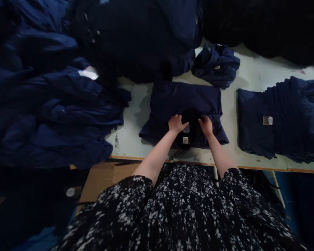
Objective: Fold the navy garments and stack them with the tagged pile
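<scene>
In front of me on the table lies a folded navy shirt (185, 96), its dark neck opening facing me. A small white label (185, 140) and a printed mark show inside the neck. My left hand (176, 124) rests on the left edge of the opening, thumb stretched apart from the bent fingers. At the right edge, my right hand (206, 126) has its fingers and thumb closed on the neckline fabric. Both hands touch the shirt, which lies flat with its lower corners spread out.
A large loose heap of navy garments (75, 115) covers the left side. On the right stands a row of folded navy garments (290, 118) with a tag. A crumpled garment (217, 66) lies behind. Below the table edge is a cardboard box (102, 176).
</scene>
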Tool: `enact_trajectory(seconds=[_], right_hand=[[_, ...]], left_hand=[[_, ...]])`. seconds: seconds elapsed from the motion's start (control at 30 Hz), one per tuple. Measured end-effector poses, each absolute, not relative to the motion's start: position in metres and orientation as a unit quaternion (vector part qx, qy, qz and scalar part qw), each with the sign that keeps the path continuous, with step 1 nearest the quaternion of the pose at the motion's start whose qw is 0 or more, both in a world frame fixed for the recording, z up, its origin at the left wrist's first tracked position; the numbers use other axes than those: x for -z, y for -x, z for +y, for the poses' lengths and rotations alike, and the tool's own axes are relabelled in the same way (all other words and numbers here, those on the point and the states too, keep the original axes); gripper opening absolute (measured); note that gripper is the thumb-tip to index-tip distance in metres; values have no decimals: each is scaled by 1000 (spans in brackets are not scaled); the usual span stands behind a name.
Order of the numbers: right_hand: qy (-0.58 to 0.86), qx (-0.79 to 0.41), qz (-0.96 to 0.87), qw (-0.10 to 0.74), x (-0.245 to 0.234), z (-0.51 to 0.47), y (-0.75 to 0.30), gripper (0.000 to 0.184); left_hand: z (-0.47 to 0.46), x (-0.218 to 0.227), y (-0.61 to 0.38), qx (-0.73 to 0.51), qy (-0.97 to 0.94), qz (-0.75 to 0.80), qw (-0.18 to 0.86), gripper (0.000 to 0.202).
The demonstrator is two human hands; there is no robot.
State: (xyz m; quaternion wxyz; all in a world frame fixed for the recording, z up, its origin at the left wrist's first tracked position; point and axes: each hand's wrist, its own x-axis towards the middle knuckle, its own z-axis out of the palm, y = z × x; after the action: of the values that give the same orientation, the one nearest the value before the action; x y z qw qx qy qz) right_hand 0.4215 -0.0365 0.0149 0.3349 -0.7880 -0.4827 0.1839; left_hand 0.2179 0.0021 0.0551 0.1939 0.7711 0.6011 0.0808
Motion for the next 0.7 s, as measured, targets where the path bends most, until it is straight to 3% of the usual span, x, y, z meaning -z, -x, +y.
enact_trajectory(seconds=[0.13,0.27,0.33,0.43,0.53,0.7], right_hand=[[832,-224,-422,282,-19,-23,-406,50],[845,-205,-416,268,-30,-20,-412,27],[850,-176,-416,271,-35,-22,-417,24],[848,-171,-434,251,-39,-23,-419,34],[832,-170,-464,252,-41,-18,-413,48],[820,-182,-468,277,-44,4,-417,27]], left_hand=[[8,-55,-217,-31,-769,610,189,25],[33,-59,-198,-87,-737,621,253,26],[46,-61,-190,-136,-716,629,269,29],[56,-63,-188,-155,-681,657,283,38],[58,-70,-198,-151,-661,666,312,33],[54,-89,-202,-158,-704,622,303,16]])
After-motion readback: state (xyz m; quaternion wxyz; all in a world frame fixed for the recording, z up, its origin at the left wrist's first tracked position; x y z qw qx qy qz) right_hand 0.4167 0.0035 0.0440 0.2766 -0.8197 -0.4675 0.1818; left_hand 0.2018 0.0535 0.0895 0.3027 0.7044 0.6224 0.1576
